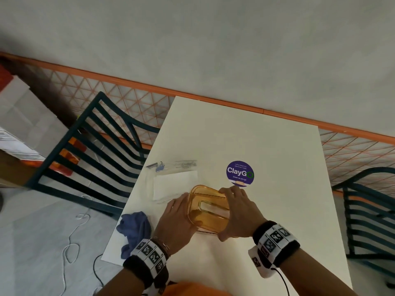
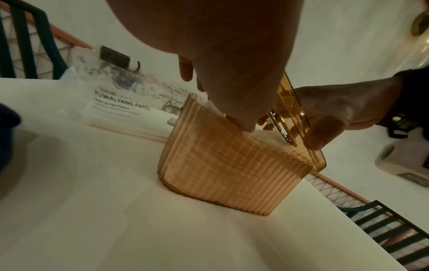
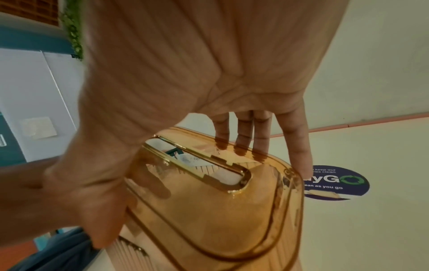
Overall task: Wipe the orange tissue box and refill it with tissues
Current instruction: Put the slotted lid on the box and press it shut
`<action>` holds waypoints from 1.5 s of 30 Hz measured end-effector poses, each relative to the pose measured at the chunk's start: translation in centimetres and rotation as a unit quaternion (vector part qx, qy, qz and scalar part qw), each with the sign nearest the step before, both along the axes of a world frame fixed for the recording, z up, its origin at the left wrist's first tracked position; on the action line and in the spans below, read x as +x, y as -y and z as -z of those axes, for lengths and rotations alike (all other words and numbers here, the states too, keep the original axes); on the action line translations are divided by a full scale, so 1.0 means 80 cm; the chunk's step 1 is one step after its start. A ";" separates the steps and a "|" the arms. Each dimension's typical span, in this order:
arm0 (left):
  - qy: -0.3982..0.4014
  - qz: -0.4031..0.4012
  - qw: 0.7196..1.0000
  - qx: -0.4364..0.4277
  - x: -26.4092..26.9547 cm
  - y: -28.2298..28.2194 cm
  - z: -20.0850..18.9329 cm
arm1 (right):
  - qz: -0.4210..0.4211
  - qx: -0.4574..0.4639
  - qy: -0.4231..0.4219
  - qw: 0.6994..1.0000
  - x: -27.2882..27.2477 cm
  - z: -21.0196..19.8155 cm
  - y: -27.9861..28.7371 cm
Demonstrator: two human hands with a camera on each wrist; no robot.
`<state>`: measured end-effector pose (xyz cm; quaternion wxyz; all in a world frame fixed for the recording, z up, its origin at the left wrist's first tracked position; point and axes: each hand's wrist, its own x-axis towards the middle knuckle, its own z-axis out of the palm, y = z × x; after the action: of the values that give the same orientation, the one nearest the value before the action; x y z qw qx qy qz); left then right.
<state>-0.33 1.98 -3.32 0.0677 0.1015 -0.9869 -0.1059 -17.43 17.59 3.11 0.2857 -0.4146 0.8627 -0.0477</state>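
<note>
The orange see-through tissue box (image 2: pixel 232 168) stands on the white table (image 1: pixel 267 210), its ribbed body near the front middle. Its slotted lid (image 1: pixel 208 210) is tilted up off the right side of the body. My right hand (image 1: pixel 237 212) grips the lid, thumb on the near edge and fingers (image 3: pixel 299 146) over the far edge. My left hand (image 1: pixel 177 218) is at the box's left side, its fingers (image 2: pixel 241 122) reaching down under the lid into the box onto white tissue. A clear pack of white tissues (image 1: pixel 173 184) lies just behind and left of the box.
A crumpled blue cloth (image 1: pixel 134 227) lies at the table's left front edge. A round purple ClayGo sticker (image 1: pixel 240 173) is on the table behind the box. Dark slatted chairs stand left (image 1: pixel 96 150) and right (image 1: pixel 367 214). An orange mesh rail (image 1: pixel 213 103) borders the table's far edge.
</note>
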 end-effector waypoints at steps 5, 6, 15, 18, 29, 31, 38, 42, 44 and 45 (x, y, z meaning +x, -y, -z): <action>0.028 -0.077 0.992 0.099 0.030 0.022 0.010 | -0.015 0.030 -0.011 0.999 0.002 0.002 0.009; 0.025 -0.090 0.989 0.115 0.036 0.026 0.015 | -0.021 0.035 -0.014 0.999 0.003 0.002 0.011; -0.035 -0.235 0.891 0.388 0.041 0.025 0.015 | -0.060 0.072 -0.046 0.995 0.013 0.008 0.031; -0.024 -0.263 0.873 0.411 0.035 0.022 0.010 | -0.061 0.076 -0.047 0.994 0.012 0.009 0.032; -0.003 -0.269 0.884 0.382 0.029 0.027 0.015 | -0.058 0.076 -0.042 0.995 0.011 0.010 0.032; -0.003 -0.254 0.900 0.355 0.026 0.027 0.014 | -0.060 0.077 -0.046 0.994 0.012 0.011 0.032; -0.033 -0.154 0.966 0.204 0.014 0.014 0.003 | -0.057 0.072 -0.049 0.995 0.014 0.013 0.031; -0.010 -0.052 0.993 0.104 0.002 0.006 -0.007 | -0.051 0.060 -0.048 0.996 0.015 0.014 0.030; 0.011 -0.019 0.997 0.076 -0.004 0.003 -0.008 | -0.048 0.051 -0.047 0.996 0.014 0.015 0.029; 0.020 -0.008 0.998 0.065 -0.006 0.001 -0.008 | -0.048 0.046 -0.047 0.997 0.013 0.016 0.027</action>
<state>-0.78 1.89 -2.70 0.0419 0.1152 -0.9783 -0.1672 -16.37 15.40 1.83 0.2654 -0.4437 0.8556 0.0253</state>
